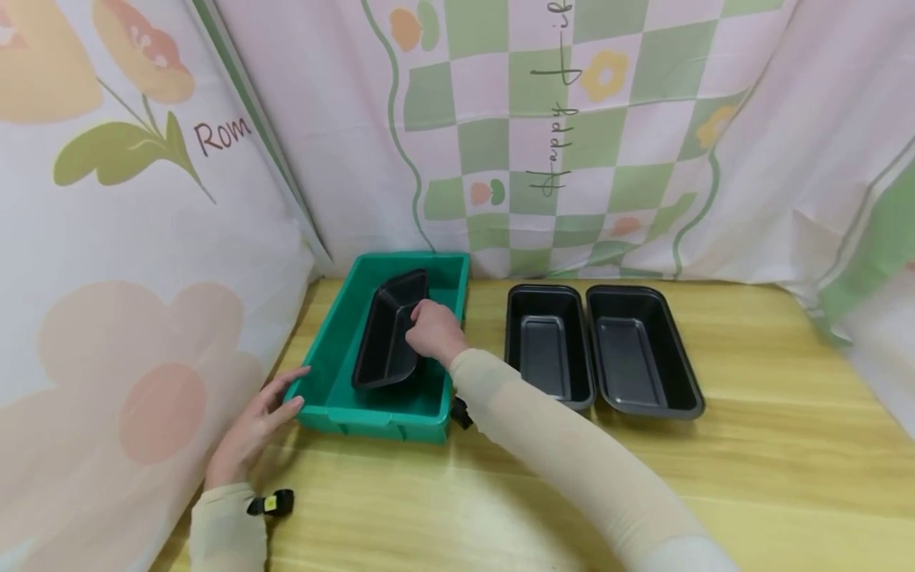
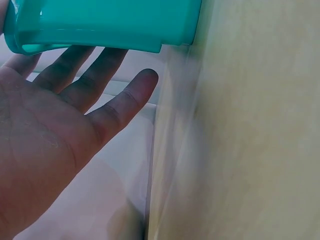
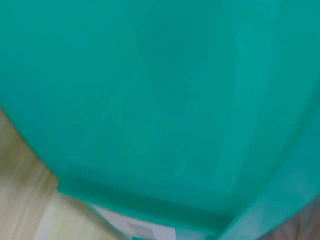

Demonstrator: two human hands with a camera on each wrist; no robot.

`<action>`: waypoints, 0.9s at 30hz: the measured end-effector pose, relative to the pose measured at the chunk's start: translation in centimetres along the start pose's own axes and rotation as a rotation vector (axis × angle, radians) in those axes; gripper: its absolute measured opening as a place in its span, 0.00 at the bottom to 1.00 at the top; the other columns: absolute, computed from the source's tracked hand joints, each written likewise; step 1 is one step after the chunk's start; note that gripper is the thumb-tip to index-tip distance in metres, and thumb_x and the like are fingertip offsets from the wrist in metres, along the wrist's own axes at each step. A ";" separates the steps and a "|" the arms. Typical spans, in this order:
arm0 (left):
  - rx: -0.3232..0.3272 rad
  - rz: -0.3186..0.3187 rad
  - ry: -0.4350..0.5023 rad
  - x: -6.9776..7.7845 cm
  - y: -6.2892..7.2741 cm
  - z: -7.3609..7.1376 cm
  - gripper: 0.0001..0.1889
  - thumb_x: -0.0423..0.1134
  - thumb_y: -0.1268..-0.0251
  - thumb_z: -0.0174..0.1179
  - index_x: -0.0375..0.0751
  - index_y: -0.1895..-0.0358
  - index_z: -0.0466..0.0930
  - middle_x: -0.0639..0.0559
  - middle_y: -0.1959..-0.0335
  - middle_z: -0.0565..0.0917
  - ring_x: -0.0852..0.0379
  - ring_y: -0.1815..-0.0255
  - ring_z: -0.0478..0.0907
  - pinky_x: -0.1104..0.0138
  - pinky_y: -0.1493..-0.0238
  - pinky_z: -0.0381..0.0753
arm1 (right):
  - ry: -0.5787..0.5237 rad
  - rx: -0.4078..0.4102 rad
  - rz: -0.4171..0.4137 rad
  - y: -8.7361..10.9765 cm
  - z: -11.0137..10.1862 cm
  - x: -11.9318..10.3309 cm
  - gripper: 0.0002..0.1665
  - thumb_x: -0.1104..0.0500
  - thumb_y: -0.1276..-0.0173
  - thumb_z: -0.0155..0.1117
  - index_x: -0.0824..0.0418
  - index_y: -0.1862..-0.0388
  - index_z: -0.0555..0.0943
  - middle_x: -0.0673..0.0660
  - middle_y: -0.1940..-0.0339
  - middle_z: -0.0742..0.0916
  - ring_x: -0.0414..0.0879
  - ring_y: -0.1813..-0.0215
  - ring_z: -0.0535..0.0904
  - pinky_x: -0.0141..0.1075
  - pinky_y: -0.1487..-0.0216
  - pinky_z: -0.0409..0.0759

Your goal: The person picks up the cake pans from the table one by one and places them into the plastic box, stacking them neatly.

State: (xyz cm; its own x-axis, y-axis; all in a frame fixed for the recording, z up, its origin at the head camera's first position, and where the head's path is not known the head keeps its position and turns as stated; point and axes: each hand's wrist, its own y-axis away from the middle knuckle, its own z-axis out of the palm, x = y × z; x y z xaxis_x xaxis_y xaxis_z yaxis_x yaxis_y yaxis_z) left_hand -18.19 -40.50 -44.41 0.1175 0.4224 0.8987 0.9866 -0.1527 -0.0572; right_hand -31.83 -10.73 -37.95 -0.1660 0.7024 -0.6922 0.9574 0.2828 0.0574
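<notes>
In the head view my right hand (image 1: pixel 438 330) grips the right-hand rim of a black loaf pan (image 1: pixel 389 338). The pan sits tilted within the green plastic tray (image 1: pixel 336 415), its right side under my fingers. At the tray's near left corner my left hand (image 1: pixel 250 425) touches the rim. The left wrist view has that hand (image 2: pixel 65 110) with its fingers fairly straight, their tips behind the green wall (image 2: pixel 110 25). The right wrist view is filled by the tray's green surface (image 3: pixel 150 115); the pan does not show there.
Two more black loaf pans, the nearer one (image 1: pixel 546 349) and its neighbour (image 1: pixel 639 349), stand side by side right of the tray. All rest on a wood-grain table (image 1: pixel 772 445). Printed curtains (image 1: pixel 343 143) hang behind and at both sides.
</notes>
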 end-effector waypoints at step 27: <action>-0.002 -0.007 0.024 0.4 0.3 0.6 0.28 0.38 0.23 0.51 0.39 0.25 0.58 0.37 0.22 0.50 0.35 0.23 0.37 0.36 0.32 0.41 | -0.203 0.038 -0.189 4.0 -6.5 4.2 0.19 0.61 0.34 0.60 0.59 0.44 0.77 0.55 0.44 0.81 0.47 0.48 0.79 0.39 0.52 0.80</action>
State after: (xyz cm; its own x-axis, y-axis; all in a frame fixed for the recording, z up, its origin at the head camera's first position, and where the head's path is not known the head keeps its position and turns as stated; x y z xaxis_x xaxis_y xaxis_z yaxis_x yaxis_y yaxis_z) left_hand -17.74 -39.84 -44.28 0.1084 0.4023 0.9091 0.9871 -0.1517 -0.0506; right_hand -30.27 -2.41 -35.95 -0.2957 0.4929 -0.8183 0.9226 0.3694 -0.1110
